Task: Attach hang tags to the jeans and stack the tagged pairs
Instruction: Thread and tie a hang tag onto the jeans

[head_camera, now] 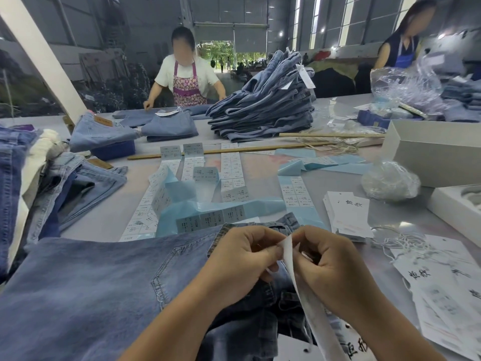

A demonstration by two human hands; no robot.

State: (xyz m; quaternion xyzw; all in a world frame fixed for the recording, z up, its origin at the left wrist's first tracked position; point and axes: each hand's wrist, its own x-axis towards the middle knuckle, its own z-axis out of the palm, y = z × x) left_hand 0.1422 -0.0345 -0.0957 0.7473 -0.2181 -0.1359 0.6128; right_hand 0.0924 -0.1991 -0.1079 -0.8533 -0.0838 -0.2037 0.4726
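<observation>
Nearest camera, jeans (pixel 86 290) flat on table (pixel 263 173), waistband under hands; left hand (pixel 244 259) and right hand (pixel 328 264) both pinch hang tag (pixel 289 259) top, fingers curled tight; judgement: keep string taut, thread near waistband; loose tags (pixel 348 214) just right; tagged stack (pixel 263 110) far across table

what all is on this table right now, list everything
jeans in work: one pair, mid blue, flat at the near edge
hang tag: one, white, pinched by both hands
tall jeans stack: one, blue, far centre
loose jeans pile: several, mixed blues, left edge
sticker strips: several, white on light-blue backing, centre
spare hang tags: a stack, white, right
wooden sticks: two, tan, beyond the strips
boxes: two, white, right
other workers: two, far side
left hand: pinching tag
right hand: pinching tag
</observation>
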